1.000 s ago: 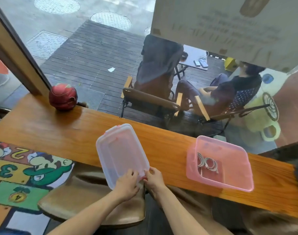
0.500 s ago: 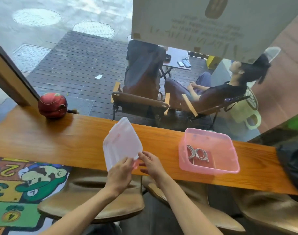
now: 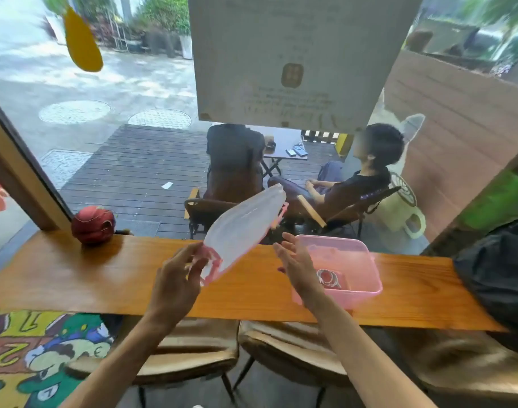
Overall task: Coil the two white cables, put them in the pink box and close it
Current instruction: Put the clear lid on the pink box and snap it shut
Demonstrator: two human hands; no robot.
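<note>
Translucent plastic lid (image 3: 246, 228), now raised off the wooden desk (image 3: 75, 278), pinched by left hand (image 3: 178, 278) fingers; right hand (image 3: 296, 263) fingers apart, ready to steady it over the pink box (image 3: 355, 278).

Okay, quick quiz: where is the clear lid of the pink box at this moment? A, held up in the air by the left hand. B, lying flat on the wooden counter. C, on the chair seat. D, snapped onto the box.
A: the left hand pinches the clear lid by its near end, tilted above the wooden counter, while the pink box stands open.
</note>
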